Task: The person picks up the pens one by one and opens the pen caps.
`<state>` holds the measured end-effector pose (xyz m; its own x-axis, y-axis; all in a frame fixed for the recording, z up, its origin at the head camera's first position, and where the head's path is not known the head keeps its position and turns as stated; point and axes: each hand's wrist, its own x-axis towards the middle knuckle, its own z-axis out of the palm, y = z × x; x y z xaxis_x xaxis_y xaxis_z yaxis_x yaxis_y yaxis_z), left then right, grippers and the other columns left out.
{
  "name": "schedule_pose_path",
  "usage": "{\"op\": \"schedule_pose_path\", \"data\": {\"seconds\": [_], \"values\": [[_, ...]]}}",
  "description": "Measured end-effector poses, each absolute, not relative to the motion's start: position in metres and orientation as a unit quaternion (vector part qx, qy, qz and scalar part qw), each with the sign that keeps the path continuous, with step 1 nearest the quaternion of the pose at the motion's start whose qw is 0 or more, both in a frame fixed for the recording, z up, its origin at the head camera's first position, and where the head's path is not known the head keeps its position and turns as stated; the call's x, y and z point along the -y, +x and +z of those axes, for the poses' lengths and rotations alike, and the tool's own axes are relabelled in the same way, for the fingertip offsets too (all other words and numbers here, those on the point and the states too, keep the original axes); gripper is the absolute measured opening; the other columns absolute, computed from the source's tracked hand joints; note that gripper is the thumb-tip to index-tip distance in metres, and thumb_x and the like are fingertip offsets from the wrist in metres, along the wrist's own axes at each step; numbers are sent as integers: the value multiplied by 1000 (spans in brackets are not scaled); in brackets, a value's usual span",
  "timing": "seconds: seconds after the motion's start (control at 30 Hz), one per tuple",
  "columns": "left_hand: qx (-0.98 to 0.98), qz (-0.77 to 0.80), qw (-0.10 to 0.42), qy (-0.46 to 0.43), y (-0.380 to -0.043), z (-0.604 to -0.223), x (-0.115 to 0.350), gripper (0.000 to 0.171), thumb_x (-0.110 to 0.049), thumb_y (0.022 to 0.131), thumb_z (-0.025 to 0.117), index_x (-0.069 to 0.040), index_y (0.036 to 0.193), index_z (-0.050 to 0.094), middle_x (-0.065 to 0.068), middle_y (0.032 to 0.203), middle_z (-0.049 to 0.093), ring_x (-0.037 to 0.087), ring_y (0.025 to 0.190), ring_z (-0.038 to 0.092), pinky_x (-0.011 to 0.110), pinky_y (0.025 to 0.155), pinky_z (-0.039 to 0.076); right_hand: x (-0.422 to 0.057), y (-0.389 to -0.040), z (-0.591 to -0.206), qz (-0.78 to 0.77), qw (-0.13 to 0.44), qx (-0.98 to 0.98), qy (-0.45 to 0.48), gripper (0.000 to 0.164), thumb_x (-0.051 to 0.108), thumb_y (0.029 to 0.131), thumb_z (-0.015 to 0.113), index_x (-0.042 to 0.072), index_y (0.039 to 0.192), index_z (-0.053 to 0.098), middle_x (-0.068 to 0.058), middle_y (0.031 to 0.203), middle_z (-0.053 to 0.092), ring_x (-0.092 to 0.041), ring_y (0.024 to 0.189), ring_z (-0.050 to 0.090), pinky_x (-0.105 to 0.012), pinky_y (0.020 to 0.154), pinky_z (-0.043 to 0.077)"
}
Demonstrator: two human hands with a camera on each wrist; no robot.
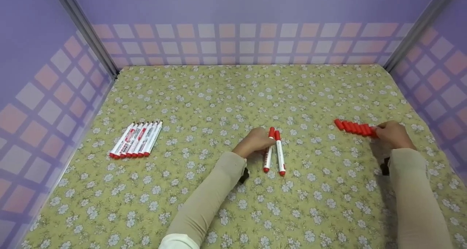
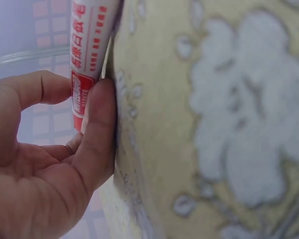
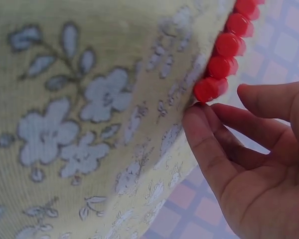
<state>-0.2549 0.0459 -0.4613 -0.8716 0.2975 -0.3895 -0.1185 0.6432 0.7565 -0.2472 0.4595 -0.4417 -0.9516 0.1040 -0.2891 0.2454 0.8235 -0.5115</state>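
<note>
My left hand [image 1: 256, 141] pinches a capped whiteboard marker [image 1: 268, 158], white with red print, between thumb and finger; the left wrist view shows the grip around its barrel [image 2: 89, 45]. Just right of it lies a second capped marker [image 1: 280, 156], side by side and untouched. At the right, my right hand [image 1: 396, 134] is at the near end of a slanting row of red marker caps [image 1: 355, 128]. In the right wrist view its fingertips sit beside the end cap [image 3: 209, 89], with the thumb spread away from it.
On the left, several uncapped white markers [image 1: 136, 139] lie side by side, dark tips away from me and red ends nearer. A flowered yellow-green cloth [image 1: 219, 96] covers the table. Purple checked panels [image 1: 240, 41] enclose it at the back and both sides.
</note>
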Motion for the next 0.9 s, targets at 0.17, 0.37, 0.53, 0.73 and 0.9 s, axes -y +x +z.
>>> {"op": "schedule_pose_path", "data": {"seconds": [0.17, 0.37, 0.53, 0.73, 0.9], "values": [[-857, 451, 248, 41, -254, -460, -42, 33, -16, 88, 59, -16, 58, 46, 0, 53, 45, 13, 47, 44, 26, 47, 40, -462, -245, -437, -265, 137, -951, 85, 50, 24, 99, 38, -17, 124, 53, -30, 103, 61, -25, 75, 51, -36, 62, 44], [-849, 461, 256, 37, -254, -459, -39, 30, -18, 89, 60, -14, 61, 50, 2, 57, 51, 12, 48, 47, 26, 49, 43, -460, -245, -433, -267, 139, -950, 81, 54, 26, 99, 37, -16, 132, 46, -36, 118, 54, -31, 88, 50, -37, 69, 43], [-845, 468, 258, 31, -255, -461, -36, 38, -17, 90, 59, -16, 55, 44, -1, 52, 44, 12, 47, 42, 26, 51, 45, -455, -247, -428, -267, 140, -950, 78, 61, 30, 100, 34, -15, 141, 34, -41, 136, 38, -38, 99, 49, -43, 76, 44], [-834, 485, 258, 50, -254, -461, -31, 40, -18, 91, 58, -16, 54, 43, -1, 52, 43, 13, 48, 41, 27, 50, 44, -446, -249, -421, -260, 146, -951, 76, 68, 41, 102, 31, -14, 143, 31, -40, 143, 29, -55, 126, 36, -63, 96, 38], [-843, 473, 248, 60, -257, -455, -26, 40, -19, 90, 57, -18, 55, 37, -3, 52, 32, 12, 47, 29, 29, 49, 32, -436, -253, -416, -257, 144, -953, 70, 71, 46, 101, 31, -11, 144, 31, -38, 145, 30, -55, 128, 32, -65, 100, 34]]}}
